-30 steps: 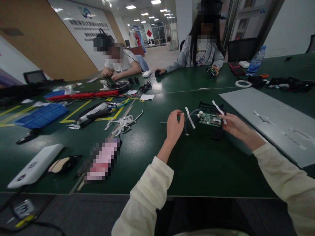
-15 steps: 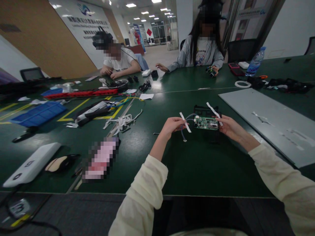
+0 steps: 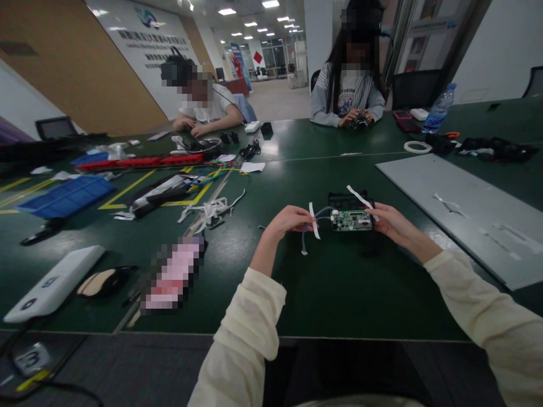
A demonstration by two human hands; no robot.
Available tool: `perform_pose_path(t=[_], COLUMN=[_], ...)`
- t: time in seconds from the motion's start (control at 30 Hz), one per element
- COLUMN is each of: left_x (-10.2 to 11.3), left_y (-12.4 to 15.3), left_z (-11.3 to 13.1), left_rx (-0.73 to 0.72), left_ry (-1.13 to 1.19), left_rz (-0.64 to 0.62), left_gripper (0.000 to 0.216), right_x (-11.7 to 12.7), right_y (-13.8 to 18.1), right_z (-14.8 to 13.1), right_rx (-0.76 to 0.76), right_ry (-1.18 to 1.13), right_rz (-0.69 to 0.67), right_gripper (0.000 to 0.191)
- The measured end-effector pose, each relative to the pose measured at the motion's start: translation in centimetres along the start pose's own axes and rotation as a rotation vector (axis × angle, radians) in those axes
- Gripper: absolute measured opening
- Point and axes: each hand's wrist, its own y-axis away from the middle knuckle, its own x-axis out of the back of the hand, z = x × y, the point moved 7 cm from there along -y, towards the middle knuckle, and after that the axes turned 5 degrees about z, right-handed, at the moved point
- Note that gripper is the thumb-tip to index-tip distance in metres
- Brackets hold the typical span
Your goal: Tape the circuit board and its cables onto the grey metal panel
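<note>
Centrally, left hand fingertips pinched together on thin wires and white tape tab, at 9 o'clock of green circuit board. Right hand fingers clamped on board's 3 o'clock edge, over green table. Black housing sat at board's 12 o'clock, white strip across it. Grey panel lay at 3 o'clock, well apart.

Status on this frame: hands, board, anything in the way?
Left hand pinches the cable at its white tag. Right hand grips the circuit board at its right edge. Black tray right behind the board; nothing between the hands.
</note>
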Motion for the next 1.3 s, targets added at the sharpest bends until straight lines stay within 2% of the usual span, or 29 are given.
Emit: perform_pose_path(t=[0.13, 0.3, 0.67, 0.87, 0.93, 1.03, 1.1, 1.17, 1.23, 1.3], left_x=[0.2, 0.1, -0.1, 0.4, 1.0, 1.7, 0.8, -1.2, -3.6, -6.0], left_y=[-0.4, -0.6, 0.4, 0.2, 0.3, 1.5, 2.6, 3.3, 3.8, 4.1], left_z=[-0.5, -0.7, 0.3, 0.1, 0.3, 2.3, 4.0, 5.4, 6.3, 6.6], left_rx=[0.022, 0.025, 0.006, -0.012, -0.028, -0.148, -0.288, -0.46, -0.622, -0.724], left_ry=[-0.029, -0.05, -0.135, -0.239, -0.398, -0.787, -0.954, -0.988, -0.967, -0.949], left_rz=[0.006, -0.015, -0.033, 0.075, 0.212, 0.544, 0.676, 0.663, 0.562, 0.436], left_gripper=[0.019, 0.018, 0.022, 0.038, 0.038, 0.035, 0.033, 0.034, 0.04, 0.047], right_x=[0.0, 0.2, -0.1, -0.4, -0.6, -0.6, -0.6, -0.3, 0.2, 0.3], right_y=[-0.1, -0.6, -0.3, -0.1, -0.1, -0.2, -0.4, -0.5, -0.3, 0.2], right_z=[0.0, 0.4, 0.0, 0.1, 0.1, 0.2, 0.2, 0.1, -0.8, -2.1], right_rx=[0.008, 0.012, 0.023, 0.041, 0.053, 0.073, 0.089, 0.14, 0.27, 0.431], right_ry=[-0.022, -0.013, 0.019, 0.061, 0.106, 0.164, 0.224, 0.33, 0.501, 0.734], right_rz=[0.022, 0.02, 0.023, 0.041, 0.051, 0.067, 0.075, 0.108, 0.189, 0.275], right_gripper=[0.013, 0.015, 0.016, 0.019, 0.018, 0.018, 0.019, 0.023, 0.031, 0.042])
